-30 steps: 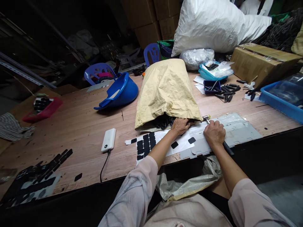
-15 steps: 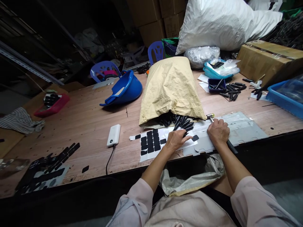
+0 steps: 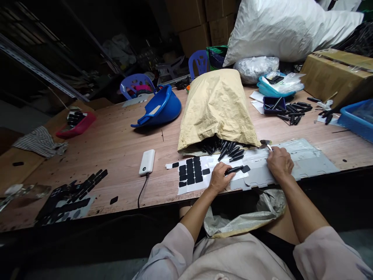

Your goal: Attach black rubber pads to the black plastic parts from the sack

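Note:
My left hand (image 3: 220, 177) is closed around one end of a black pen-shaped piece (image 3: 234, 170), which points right over a loose black rounded square (image 3: 246, 168). Under and beside that hand lies a white sheet (image 3: 186, 189) with rows of black rounded squares (image 3: 190, 170). My right hand (image 3: 280, 163) is wrapped round a small hammer (image 3: 265, 142); its head sticks out beyond the fingers, and its handle is hidden. Below this hand is a grey, plastic-covered board (image 3: 314, 161). Several more black pieces (image 3: 231, 149) spill from the mouth of a tan sack (image 3: 215, 107).
A white power bank (image 3: 147, 161) with a cable lies left of the sheet. Beyond it a blue plastic basin (image 3: 166, 107) rests tilted. At the right are a small dark tray (image 3: 274, 111), loose black pieces, a cardboard box (image 3: 332, 79) and a blue tray (image 3: 357, 120).
My left hand now holds the black piece out level, clear of the pile near the sack. The hammer's handle end has gone from sight behind my right hand. The view has shifted slightly.

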`<move>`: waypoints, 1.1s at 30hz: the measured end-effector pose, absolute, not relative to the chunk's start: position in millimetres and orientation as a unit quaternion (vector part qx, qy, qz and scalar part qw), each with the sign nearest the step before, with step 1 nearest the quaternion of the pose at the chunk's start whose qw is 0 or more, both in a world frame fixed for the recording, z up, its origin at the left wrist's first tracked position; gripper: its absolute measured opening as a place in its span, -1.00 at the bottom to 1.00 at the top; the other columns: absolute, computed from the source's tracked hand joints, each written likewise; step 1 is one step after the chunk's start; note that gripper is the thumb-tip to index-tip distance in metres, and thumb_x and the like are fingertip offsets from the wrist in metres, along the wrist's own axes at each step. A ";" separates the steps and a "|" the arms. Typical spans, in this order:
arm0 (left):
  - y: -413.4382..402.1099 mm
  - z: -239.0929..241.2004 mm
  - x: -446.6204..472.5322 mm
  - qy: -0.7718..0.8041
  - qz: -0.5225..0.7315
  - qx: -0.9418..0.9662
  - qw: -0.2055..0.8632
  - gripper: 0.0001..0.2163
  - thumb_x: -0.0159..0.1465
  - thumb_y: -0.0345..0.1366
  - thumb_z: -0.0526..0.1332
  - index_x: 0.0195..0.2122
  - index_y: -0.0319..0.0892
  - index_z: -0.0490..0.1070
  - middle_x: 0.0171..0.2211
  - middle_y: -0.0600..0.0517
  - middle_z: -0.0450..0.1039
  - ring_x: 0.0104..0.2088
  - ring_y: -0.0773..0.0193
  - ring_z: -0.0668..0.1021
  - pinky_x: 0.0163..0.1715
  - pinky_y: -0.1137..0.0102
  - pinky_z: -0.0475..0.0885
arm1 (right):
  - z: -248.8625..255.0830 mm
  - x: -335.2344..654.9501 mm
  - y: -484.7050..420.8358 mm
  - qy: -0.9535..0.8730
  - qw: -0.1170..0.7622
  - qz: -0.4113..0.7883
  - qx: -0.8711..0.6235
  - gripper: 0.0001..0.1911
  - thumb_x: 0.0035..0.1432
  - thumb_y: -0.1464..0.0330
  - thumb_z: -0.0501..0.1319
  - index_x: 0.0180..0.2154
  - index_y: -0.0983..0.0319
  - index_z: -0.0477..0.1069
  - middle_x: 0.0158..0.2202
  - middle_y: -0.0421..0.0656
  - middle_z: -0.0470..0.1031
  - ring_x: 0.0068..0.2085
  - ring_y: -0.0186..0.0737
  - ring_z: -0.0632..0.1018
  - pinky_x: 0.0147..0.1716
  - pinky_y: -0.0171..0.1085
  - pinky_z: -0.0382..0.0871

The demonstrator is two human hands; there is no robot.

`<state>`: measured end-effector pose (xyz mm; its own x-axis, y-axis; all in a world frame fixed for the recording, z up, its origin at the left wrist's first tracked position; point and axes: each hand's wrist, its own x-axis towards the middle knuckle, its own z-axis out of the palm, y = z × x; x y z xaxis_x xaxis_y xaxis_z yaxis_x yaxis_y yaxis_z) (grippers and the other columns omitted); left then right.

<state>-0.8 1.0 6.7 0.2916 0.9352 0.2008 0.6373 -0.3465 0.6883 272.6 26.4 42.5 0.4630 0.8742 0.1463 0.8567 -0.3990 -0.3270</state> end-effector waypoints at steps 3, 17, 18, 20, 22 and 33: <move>4.5 0.5 -0.1 0.501 0.319 0.765 0.249 -0.85 0.27 -0.36 0.45 -0.14 -0.09 0.64 -0.23 0.01 0.52 -0.14 0.14 0.56 -0.04 0.26 0.50 | 47.5 278.1 9.3 -0.482 0.267 0.053 -0.833 -0.57 0.43 0.26 0.05 0.12 0.27 0.55 -0.03 0.11 0.54 -0.10 0.01 0.51 -0.17 -0.13 0.33; 8.1 4.3 4.8 0.523 0.323 0.721 0.319 -0.86 0.24 -0.39 0.46 -0.17 -0.11 0.67 -0.26 0.06 0.49 -0.22 0.24 0.54 -0.15 0.36 0.46 | 14.4 184.2 -76.4 -0.696 0.406 0.096 -0.584 -0.61 0.55 0.21 0.02 0.11 0.17 0.56 -0.23 -0.09 0.58 -0.21 -0.14 0.62 -0.17 -0.22 0.49; 8.2 4.8 4.9 0.523 0.322 0.721 0.321 -0.86 0.24 -0.40 0.46 -0.17 -0.11 0.67 -0.26 0.06 0.49 -0.22 0.24 0.54 -0.15 0.36 0.46 | 14.3 182.2 -77.0 -0.700 0.404 0.085 -0.583 -0.60 0.56 0.22 0.02 0.14 0.18 0.55 -0.20 -0.08 0.59 -0.19 -0.14 0.62 -0.17 -0.23 0.49; 8.3 5.9 4.9 0.522 0.320 0.721 0.324 -0.87 0.24 -0.40 0.45 -0.18 -0.12 0.67 -0.27 0.06 0.48 -0.21 0.24 0.54 -0.15 0.36 0.46 | 14.5 179.9 -78.3 -0.704 0.389 0.065 -0.591 -0.58 0.57 0.23 0.01 0.19 0.18 0.54 -0.17 -0.07 0.59 -0.18 -0.16 0.63 -0.19 -0.25 0.48; 8.0 6.5 4.9 0.519 0.320 0.723 0.324 -0.89 0.25 -0.40 0.45 -0.20 -0.13 0.67 -0.28 0.06 0.47 -0.22 0.24 0.54 -0.16 0.37 0.45 | 14.9 179.4 -79.1 -0.709 0.360 0.050 -0.605 -0.59 0.57 0.23 0.02 0.19 0.17 0.55 -0.20 -0.09 0.57 -0.26 -0.19 0.61 -0.29 -0.28 0.44; 9.0 3.1 6.3 0.517 0.339 0.716 0.324 -0.88 0.23 -0.39 0.47 -0.20 -0.11 0.69 -0.30 0.06 0.47 -0.26 0.25 0.53 -0.18 0.37 0.46 | 17.6 187.7 -75.5 -0.691 0.379 0.040 -0.614 -0.60 0.56 0.21 0.03 0.14 0.16 0.57 -0.21 -0.09 0.59 -0.21 -0.14 0.62 -0.22 -0.24 0.46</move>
<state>6.3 9.0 3.1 0.2351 0.9601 0.1513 0.5208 -0.2559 0.8144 187.7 -75.5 17.6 0.0412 0.8792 0.4746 0.8192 0.2422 -0.5198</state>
